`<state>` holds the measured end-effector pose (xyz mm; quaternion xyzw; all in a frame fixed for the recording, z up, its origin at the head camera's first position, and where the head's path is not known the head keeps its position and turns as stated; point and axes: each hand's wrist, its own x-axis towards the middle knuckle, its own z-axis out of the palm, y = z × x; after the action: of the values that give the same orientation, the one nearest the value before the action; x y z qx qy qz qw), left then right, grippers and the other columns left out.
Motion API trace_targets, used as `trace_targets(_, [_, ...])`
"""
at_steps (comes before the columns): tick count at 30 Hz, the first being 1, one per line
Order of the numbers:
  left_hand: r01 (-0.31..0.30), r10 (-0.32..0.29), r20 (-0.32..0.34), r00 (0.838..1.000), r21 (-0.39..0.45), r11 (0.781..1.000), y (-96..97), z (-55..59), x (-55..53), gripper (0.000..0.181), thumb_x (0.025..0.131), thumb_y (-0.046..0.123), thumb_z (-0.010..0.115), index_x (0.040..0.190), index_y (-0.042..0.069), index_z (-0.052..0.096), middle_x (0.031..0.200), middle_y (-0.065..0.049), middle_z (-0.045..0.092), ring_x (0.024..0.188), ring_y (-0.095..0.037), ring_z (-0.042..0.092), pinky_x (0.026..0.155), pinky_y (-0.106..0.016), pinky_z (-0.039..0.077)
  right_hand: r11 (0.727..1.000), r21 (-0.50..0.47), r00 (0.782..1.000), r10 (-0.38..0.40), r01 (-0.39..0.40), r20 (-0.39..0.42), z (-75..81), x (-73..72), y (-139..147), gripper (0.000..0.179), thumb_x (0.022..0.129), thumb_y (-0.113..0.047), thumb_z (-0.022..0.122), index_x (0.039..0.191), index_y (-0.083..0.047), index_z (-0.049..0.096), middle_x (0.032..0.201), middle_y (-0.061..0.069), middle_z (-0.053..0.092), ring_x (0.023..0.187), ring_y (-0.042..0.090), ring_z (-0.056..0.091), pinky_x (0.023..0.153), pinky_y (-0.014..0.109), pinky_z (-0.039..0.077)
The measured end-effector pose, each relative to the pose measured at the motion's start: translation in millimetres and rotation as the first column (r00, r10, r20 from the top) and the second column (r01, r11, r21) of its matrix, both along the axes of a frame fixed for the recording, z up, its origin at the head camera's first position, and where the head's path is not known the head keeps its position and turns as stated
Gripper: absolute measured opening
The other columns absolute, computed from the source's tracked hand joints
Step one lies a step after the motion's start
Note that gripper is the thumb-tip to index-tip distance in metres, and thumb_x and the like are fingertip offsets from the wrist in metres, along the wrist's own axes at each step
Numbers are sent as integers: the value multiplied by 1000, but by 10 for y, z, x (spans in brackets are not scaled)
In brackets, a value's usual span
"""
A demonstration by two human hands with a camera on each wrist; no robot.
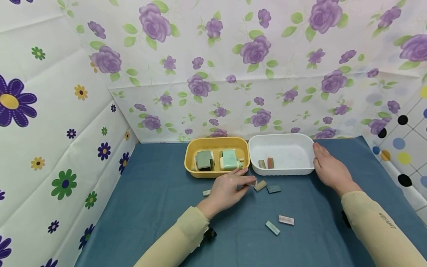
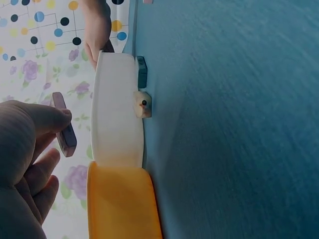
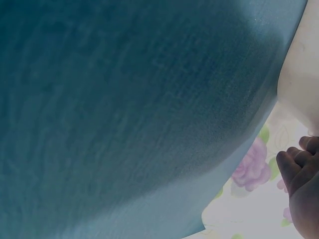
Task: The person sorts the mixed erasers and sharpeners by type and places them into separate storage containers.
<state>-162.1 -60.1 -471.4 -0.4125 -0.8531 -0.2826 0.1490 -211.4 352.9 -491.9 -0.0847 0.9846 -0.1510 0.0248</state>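
Note:
My left hand (image 1: 227,190) pinches a small rectangular block (image 2: 65,127) between thumb and fingers, above the cloth in front of the trays. Just beyond its fingertips lie a tan block (image 1: 260,185) and a dark green block (image 1: 274,189). My right hand (image 1: 329,167) touches the right end of the white tray (image 1: 291,154), its fingers fairly straight along the wall. Two small blocks, one brownish (image 1: 261,164) and one reddish (image 1: 270,162), are in that tray's left part. In the right wrist view, the right hand (image 3: 301,181) shows only partly at the edge.
Left of the white tray, touching or nearly so, stands a yellow tray (image 1: 217,173) with a grey-green object (image 1: 204,160) and a mint-green object (image 1: 229,160). A pale green block (image 1: 272,228) and a pinkish block (image 1: 286,220) lie nearer; another block (image 1: 206,193) is left of my wrist.

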Motion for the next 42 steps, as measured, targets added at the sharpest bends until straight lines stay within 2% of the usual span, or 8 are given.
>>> trace_targets(7, [-40,40,-1,999,-21,999,77,-1,-46,35,96,15,84,131,22,80,134,0,74,136,-14,61,116,-33,45,1000,-13,1000,-6,6,-9,10,-3,5,64,118,-28,26,169,4,2,174,30,8,158,53,15,123,69,19])
trace_targets(15, [-17,17,18,1000,5,1000,188,7,-89,29,101,15,79,130,20,81,131,1,75,137,-14,61,117,-35,44,1000,-13,1000,-8,8,3,10,6,-2,64,117,-26,25,168,5,1,174,30,6,159,53,13,124,68,18])
trace_targets(20, [-5,5,-3,1000,16,1000,259,9,-120,29,101,12,78,129,19,81,129,1,76,136,-18,62,116,-37,45,1000,-19,1000,-10,10,0,16,13,-16,64,117,-26,25,168,5,2,174,30,7,158,53,14,123,69,18])
trace_targets(27, [-51,50,-22,999,-34,998,371,16,-172,31,100,17,80,131,23,80,133,4,75,136,-13,61,111,-36,51,1000,-20,1000,-12,12,-1,9,16,-26,64,117,-25,26,168,5,2,174,30,7,159,52,14,124,68,18])
trace_targets(36, [-76,76,-11,997,-58,995,482,-5,-270,31,101,18,78,132,23,79,133,-3,74,134,-14,63,109,-37,52,1000,-20,1000,-10,10,-3,-5,15,-24,64,118,-27,25,169,5,2,174,30,8,158,53,15,124,68,18])
trace_targets(42, [-119,121,17,992,-100,988,540,1,-324,32,103,22,76,135,26,78,139,-4,72,132,-20,66,93,-37,61,1000,-23,1000,-12,11,-10,-2,12,-17,64,117,-26,26,168,5,3,174,31,9,158,53,15,124,68,19])
